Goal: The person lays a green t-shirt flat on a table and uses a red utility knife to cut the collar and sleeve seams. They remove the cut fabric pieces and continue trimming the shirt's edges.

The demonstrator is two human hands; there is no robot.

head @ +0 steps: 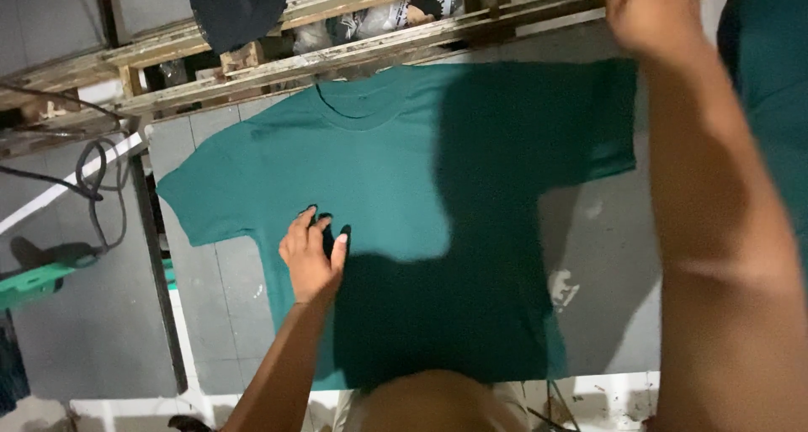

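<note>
Down at the far left, a grey cable (101,188) loops over the floor beside the grey table (210,289). Spread flat on that table lies a teal T-shirt (396,180), collar away from me. My left hand (311,259) rests palm-down on the shirt's left half, fingers (301,227) spread a little and pressing the cloth, holding nothing. Further right, my right hand (644,11) is raised near the wooden rack (353,49) past the shirt's right sleeve; it is blurred, and I cannot tell how its fingers stand.
</note>
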